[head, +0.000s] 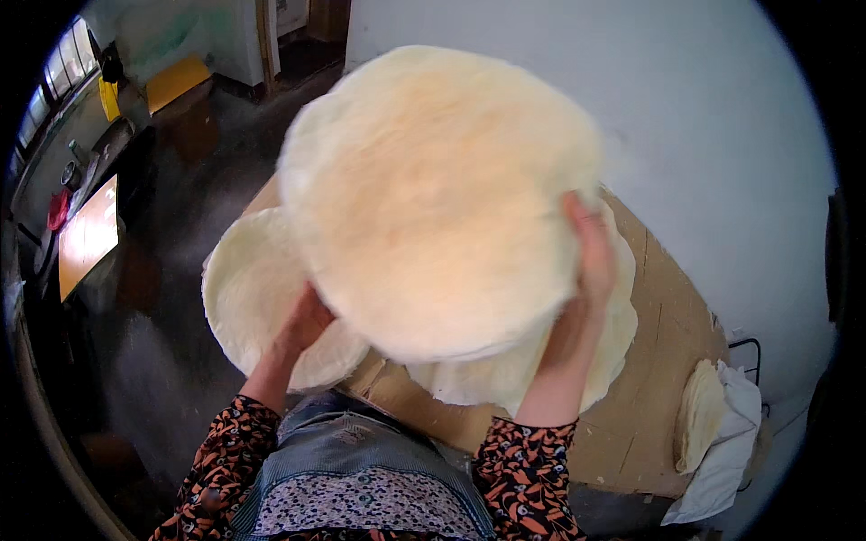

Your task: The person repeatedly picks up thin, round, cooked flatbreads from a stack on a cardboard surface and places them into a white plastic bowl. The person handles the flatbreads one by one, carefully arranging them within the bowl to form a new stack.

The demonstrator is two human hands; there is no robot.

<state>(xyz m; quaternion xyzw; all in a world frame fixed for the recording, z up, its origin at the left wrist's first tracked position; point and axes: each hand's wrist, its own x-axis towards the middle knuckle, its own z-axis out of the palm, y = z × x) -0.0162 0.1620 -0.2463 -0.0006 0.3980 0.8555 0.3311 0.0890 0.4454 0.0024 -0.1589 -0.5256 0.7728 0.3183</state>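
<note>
A large round flatbread (pixel 433 203), pale at the rim and lightly browned in the middle, is held up in front of me; it may be more than one layer. My left hand (pixel 311 316) grips its lower left edge, the fingers partly hidden beneath it. At the right edge, my right hand (pixel 590 247) has hold of it, slightly blurred. Below and to the left lies a round stack of pale flatbread (pixel 250 287). Under the raised bread, more thin pale sheets (pixel 612 338) with ragged edges spread over the brown cardboard-covered table (pixel 666 379).
Folded flatbread (pixel 700 412) lies by a white cloth (pixel 727 439) at the table's right end. A white wall (pixel 710 122) runs along the far side. Dark floor (pixel 155 379) stretches left, where a yellow board (pixel 177 84) and a shiny panel (pixel 89 237) stand.
</note>
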